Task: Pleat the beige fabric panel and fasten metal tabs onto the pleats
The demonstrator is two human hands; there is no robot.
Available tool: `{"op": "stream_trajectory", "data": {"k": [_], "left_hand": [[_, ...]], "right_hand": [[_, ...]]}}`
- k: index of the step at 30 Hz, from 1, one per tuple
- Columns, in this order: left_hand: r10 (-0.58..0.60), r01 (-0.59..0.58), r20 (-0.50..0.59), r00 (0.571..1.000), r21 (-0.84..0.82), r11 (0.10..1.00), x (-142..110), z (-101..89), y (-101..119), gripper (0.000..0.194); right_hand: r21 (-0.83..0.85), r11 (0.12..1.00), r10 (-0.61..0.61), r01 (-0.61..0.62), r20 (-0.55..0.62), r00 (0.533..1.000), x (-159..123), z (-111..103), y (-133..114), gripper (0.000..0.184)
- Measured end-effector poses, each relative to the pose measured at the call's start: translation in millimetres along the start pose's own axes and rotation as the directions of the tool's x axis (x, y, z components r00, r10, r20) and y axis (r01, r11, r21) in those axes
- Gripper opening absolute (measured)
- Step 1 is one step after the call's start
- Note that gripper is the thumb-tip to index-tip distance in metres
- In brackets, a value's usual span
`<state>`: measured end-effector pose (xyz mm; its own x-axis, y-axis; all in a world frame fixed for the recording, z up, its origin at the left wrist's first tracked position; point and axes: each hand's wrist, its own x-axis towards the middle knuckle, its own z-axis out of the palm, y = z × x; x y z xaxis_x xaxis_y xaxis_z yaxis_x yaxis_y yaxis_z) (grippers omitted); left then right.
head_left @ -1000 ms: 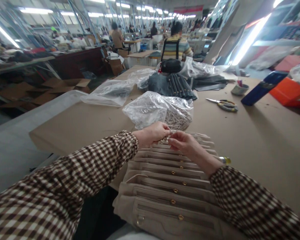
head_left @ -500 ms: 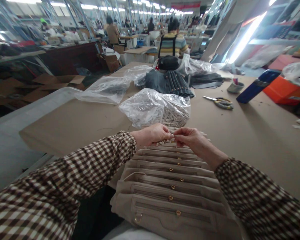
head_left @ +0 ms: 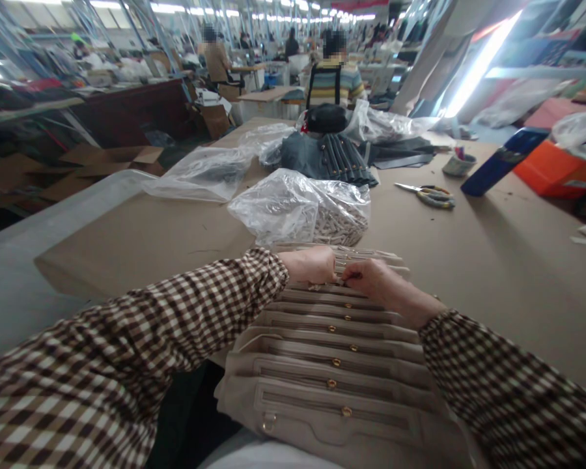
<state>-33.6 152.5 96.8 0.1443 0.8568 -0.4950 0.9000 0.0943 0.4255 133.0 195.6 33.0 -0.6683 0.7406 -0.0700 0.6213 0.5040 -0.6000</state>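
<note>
Overlapping beige bag pieces [head_left: 342,391] lie in a row in front of me, each with a zipper and a small gold ring or pull. Over the far part of this row, my left hand [head_left: 312,264] is closed, with small beige strips [head_left: 315,286] poking out beneath it. My right hand [head_left: 376,280] pinches close beside it at one of the zippers; what is between its fingertips is too small to make out. Just beyond the hands sits a clear plastic bag [head_left: 278,205] with many small beige strips in it.
Scissors [head_left: 432,195], a small cup [head_left: 459,164] and a blue box-like object [head_left: 502,161] are on the brown table [head_left: 508,273] to the right. Dark bag pieces [head_left: 322,156] lie at the back. An orange bin [head_left: 557,169] stands far right. People sit working beyond.
Both hands have come slightly nearer to me and lower, down onto the row of bag pieces. My left hand has turned so its fingers point downward.
</note>
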Motion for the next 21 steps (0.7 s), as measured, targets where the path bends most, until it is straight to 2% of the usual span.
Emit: {"op": "stream_trajectory", "data": {"k": [5,10,12,16,18,20,21], "left_hand": [[0.003,-0.003,0.005,1.0,0.017,1.0,-1,0.1,5,0.023],[0.068,-0.067,-0.111,0.991,0.018,0.998,3,5.7,4,0.036],[0.074,-0.072,-0.095,0.993,0.024,0.997,5,6.7,-1,0.036],[0.052,-0.052,-0.061,0.997,0.002,0.999,3,3.6,-17,0.019],[0.054,-0.059,-0.075,0.996,-0.063,0.996,1,0.6,-25,0.013],[0.067,-0.086,-0.1,0.993,-0.192,0.978,-1,-1.9,-30,0.013],[0.068,-0.097,-0.115,0.991,-0.27,0.958,-2,-2.6,-32,0.013]], "right_hand": [[-0.095,0.994,-0.051,0.054,0.032,0.998,1,-1,-3,0.018],[-0.203,0.972,-0.123,0.119,-0.008,0.992,2,5,-1,0.017],[-0.211,0.971,-0.121,0.115,-0.013,0.993,2,6,1,0.016],[-0.138,0.985,-0.105,0.099,-0.032,0.994,0,2,-2,0.014],[-0.079,0.992,-0.105,0.098,-0.094,0.99,-3,-2,-8,0.014],[0.063,0.994,-0.082,0.092,-0.148,0.986,-6,-3,-19,0.013],[0.186,0.979,-0.05,0.077,-0.142,0.989,-7,-3,-25,0.013]]}}
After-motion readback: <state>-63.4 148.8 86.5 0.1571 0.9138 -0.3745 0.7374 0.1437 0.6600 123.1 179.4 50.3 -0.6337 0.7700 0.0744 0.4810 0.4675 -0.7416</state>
